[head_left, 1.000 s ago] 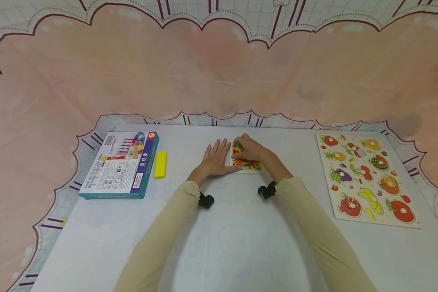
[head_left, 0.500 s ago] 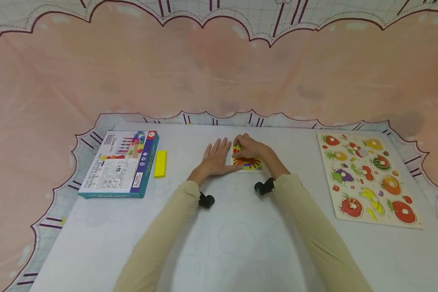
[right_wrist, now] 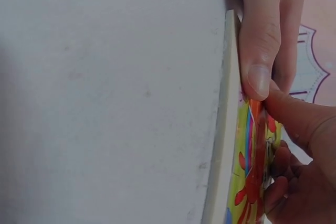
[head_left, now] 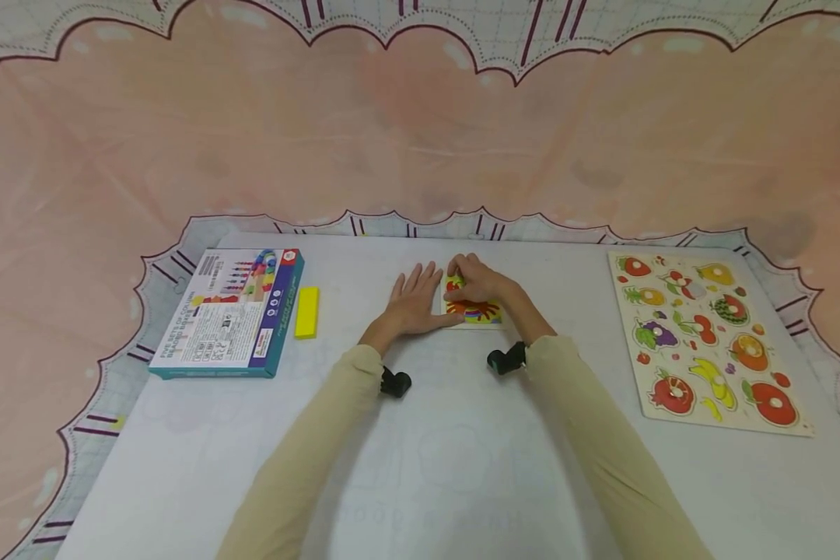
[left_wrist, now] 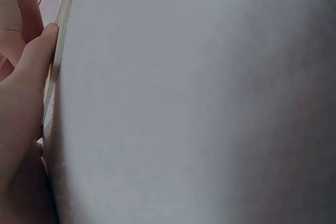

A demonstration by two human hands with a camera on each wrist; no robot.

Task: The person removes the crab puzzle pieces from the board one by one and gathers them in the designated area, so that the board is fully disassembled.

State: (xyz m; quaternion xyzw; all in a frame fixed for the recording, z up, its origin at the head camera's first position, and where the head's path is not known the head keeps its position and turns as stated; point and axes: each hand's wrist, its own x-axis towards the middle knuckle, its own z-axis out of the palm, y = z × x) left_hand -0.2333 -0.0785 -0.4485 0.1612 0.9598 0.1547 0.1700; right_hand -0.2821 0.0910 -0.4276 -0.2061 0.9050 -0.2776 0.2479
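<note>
Right hand (head_left: 483,284) has its fingers bent over a small bright picture board (right_wrist: 233,182), thumb down on the printed side. Honestly can't tell if it's pinching a piece or just pressing. Left hand (head_left: 413,307) is laid out flat with fingers spread on the white table (head_left: 420,474), not clamped on anything, its thumb over the board's edge, tip right by the other thumb. So the board's lying between the two hands, toward the far side of the table. Both beige sleeves (head_left: 315,435) have a black wrist camera (head_left: 395,383) by the cuff. Off left there's a yellow block (head_left: 306,313) just beside a teal-edged box (head_left: 217,319); well off right, a bigger fruit board (head_left: 728,420).
</note>
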